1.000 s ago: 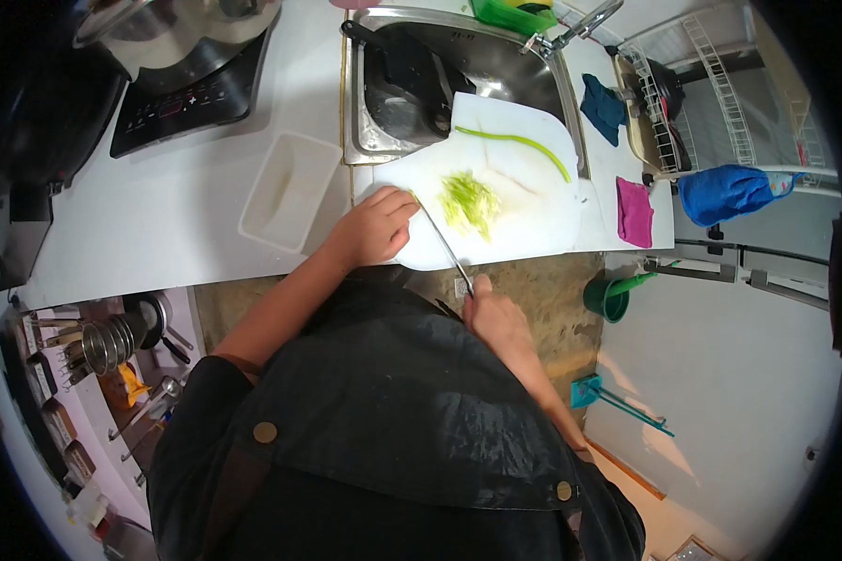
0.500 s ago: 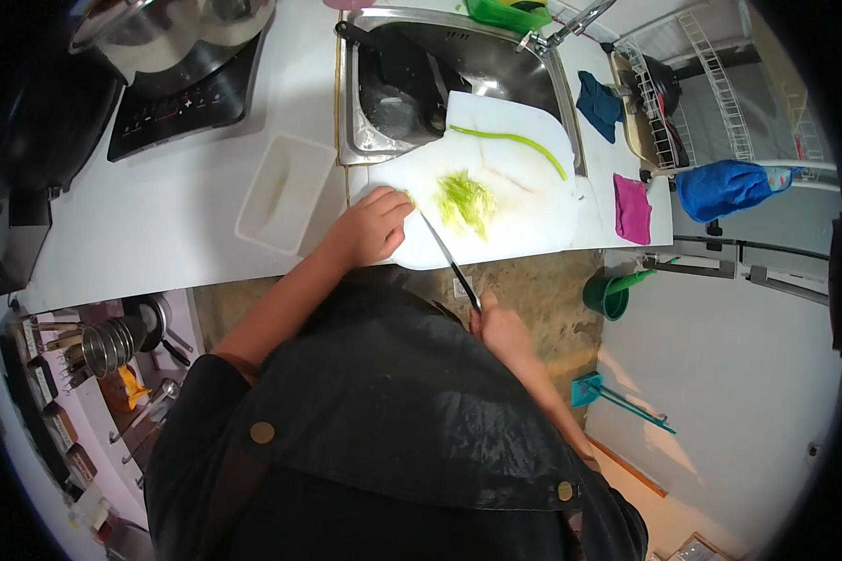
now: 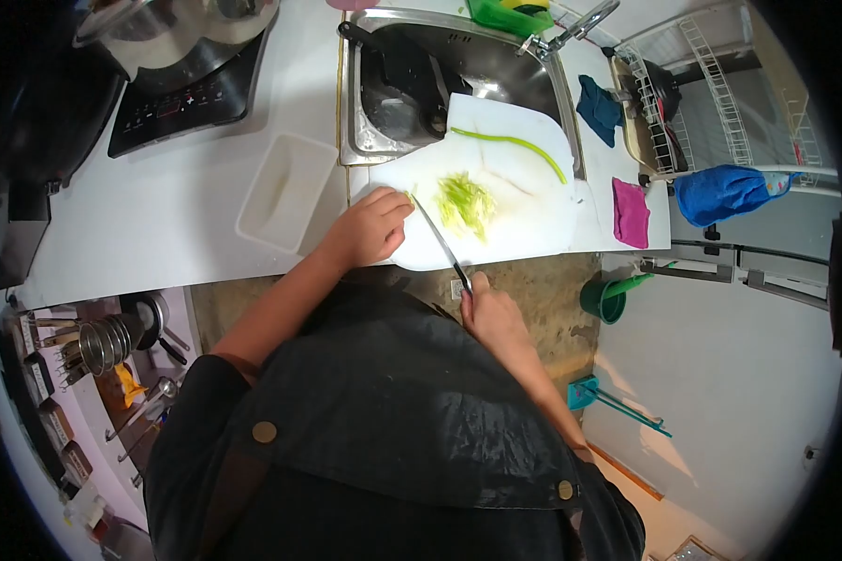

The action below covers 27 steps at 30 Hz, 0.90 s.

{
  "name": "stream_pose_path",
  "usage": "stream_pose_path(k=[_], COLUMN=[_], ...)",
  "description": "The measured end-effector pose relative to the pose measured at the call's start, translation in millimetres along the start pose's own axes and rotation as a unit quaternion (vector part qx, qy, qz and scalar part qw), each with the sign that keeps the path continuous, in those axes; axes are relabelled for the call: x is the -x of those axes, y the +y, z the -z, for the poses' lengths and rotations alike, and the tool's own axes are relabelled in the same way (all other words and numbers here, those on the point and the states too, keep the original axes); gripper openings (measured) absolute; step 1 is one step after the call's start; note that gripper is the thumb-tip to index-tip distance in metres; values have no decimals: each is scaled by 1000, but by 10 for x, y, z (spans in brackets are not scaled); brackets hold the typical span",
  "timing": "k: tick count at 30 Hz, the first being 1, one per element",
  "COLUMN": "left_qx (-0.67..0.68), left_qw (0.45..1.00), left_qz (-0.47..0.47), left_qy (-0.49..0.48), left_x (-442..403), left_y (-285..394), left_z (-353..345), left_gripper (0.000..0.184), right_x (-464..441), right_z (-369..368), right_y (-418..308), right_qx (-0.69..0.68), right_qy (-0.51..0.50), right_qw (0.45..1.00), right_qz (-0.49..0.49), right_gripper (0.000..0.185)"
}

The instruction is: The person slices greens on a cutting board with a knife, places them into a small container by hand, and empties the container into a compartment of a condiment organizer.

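My right hand (image 3: 498,323) is closed round the handle of a kitchen knife (image 3: 437,236). The blade points up and left, its tip beside the fingers of my left hand (image 3: 376,226). Those fingers are curled down onto the left part of a white cutting board (image 3: 543,220), pinching a small green vegetable piece (image 3: 410,197) that they mostly hide. Right of the blade lies a loose heap of pale green shreds (image 3: 465,204). One long, thin green stalk (image 3: 516,142) curves across the board's far side.
Behind the board is a steel sink (image 3: 533,84) with a black pan (image 3: 398,70) in it; the board overlaps its near rim. A white plastic tray (image 3: 285,192) stands left on the counter, near a black induction cooker (image 3: 178,117). Cloths (image 3: 631,213) lie at right.
My right hand and the knife have shifted slightly left and up, bringing the tip closer to my left fingers. My left hand stays in place.
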<state>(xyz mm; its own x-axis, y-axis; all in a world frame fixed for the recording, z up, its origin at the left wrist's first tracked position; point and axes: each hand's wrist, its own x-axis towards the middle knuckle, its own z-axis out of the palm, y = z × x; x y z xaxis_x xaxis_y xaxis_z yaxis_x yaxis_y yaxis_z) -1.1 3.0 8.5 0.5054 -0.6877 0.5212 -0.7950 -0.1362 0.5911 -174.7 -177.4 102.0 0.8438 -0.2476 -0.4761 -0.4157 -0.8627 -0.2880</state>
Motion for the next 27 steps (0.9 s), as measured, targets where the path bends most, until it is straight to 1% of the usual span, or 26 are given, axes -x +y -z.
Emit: stream_pose_path(k=[2, 6, 8, 15, 17, 21, 23, 27], left_qx=[3, -6, -7, -8, 12, 18, 14, 22], left_qw=[1000, 1000, 1000, 1000, 1000, 1000, 1000, 1000], left_qz=[-1, -7, 2, -2, 11, 17, 15, 20], left_qy=[-1, 1, 2, 2, -5, -4, 0, -8], left_x=[-4, 6, 8, -9, -3, -18, -16, -13], left_y=[-2, -16, -9, -5, -12, 14, 16, 14], left_z=[6, -14, -21, -2, -4, 14, 10, 22], left_gripper=[30, 29, 29, 29, 31, 31, 31, 31], right_x=[-32, -19, 4, 31, 37, -39, -157, -218], right_z=[10, 51, 50, 164, 217, 198, 47, -43], right_y=[-24, -54, -72, -150, -191, -202, -155, -122], right_qx=[8, 19, 4, 22, 33, 17, 7, 6], right_qy=[2, -2, -24, -31, -40, -38, 13, 18], right_qw=[999, 999, 999, 999, 998, 999, 1000, 1000], right_qz=[-36, -47, -28, -33, -38, -24, 1, 11], right_gripper=[27, 28, 28, 27, 28, 28, 23, 24])
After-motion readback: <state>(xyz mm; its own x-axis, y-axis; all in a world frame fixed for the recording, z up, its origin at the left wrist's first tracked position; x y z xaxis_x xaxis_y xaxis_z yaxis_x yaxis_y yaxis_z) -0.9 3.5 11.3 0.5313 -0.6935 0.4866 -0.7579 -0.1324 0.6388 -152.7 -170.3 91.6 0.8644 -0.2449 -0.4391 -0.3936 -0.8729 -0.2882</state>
